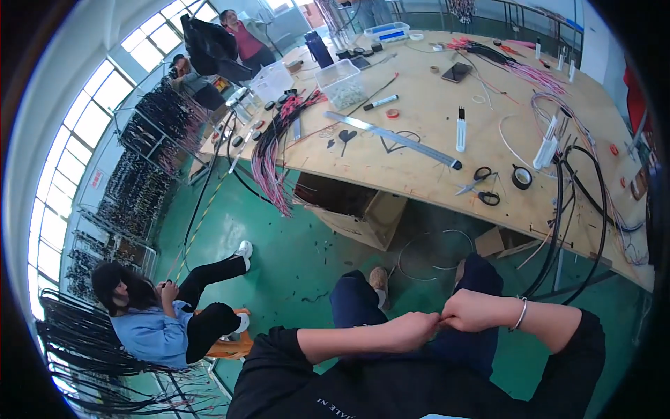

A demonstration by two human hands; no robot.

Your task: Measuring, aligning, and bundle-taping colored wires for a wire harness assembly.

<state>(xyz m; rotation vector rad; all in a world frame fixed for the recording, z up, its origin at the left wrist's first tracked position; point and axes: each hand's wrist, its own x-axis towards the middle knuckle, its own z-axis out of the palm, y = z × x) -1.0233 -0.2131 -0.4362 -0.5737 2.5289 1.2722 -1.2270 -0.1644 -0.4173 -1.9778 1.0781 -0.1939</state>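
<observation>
Both my hands meet in front of my lap, below the table's near edge. My left hand (413,331) is closed, its fingertips pressed toward the other hand. Closed in a pinch right beside it is my right hand (469,309), with a silver bangle on the wrist. Whatever sits between the fingers is hidden or too small to make out. On the table (335,162), the nearest things are black-handled scissors (489,199), a roll of black tape (521,177) and a long steel ruler (394,138). Thick black cables (557,209) hang over the edge at right.
An open cardboard box (359,227) stands under the table. Bundled wires (267,164) drape off its left side, near a clear bin of small white parts (342,87). One person (150,332) sits at left. Cable racks (150,133) line the windows.
</observation>
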